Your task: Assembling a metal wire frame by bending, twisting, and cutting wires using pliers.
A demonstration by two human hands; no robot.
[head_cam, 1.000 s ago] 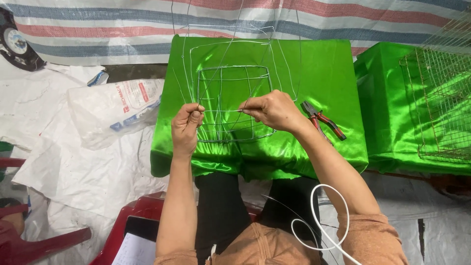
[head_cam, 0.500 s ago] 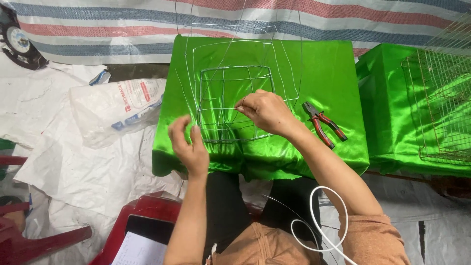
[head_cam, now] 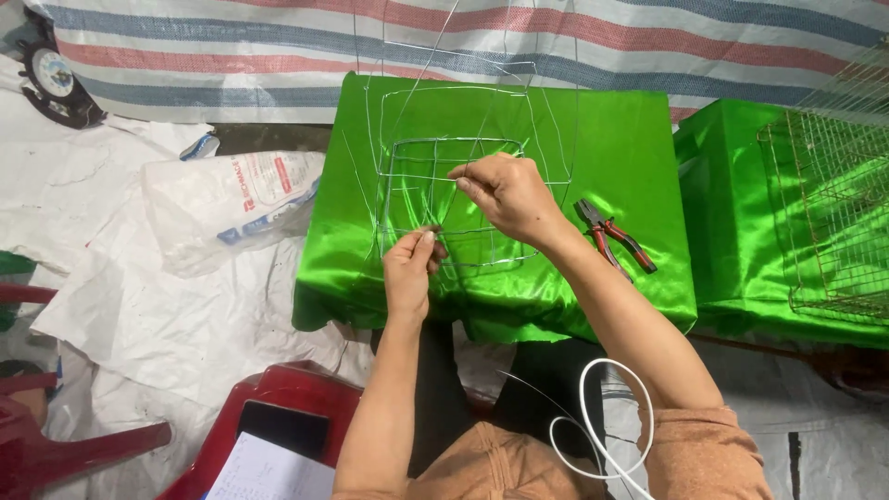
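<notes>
Pinched between thumb and fingertips, both hands grip the thin silver wire frame (head_cam: pixel 451 199) lying on the shiny green satin-covered block (head_cam: pixel 611 157) at the centre of the frame: the left hand (head_cam: pixel 409 264) nips a lower wire near the block's front edge, and the right hand (head_cam: pixel 505 196) nips a wire in the middle of the grid. Striped red, blue and white tarpaulin (head_cam: pixel 231 42) runs along the top. A white plastic sack with red and blue print (head_cam: pixel 227 204) lies at the left, just beside the block. A second green block carries a wire mesh basket (head_cam: pixel 829 213) at the right edge. Red-handled pliers (head_cam: pixel 616 236) lie on open cloth just right of the right wrist. Half a second ago the left hand lay flat lower on the block; it has since come up to the wire.
</notes>
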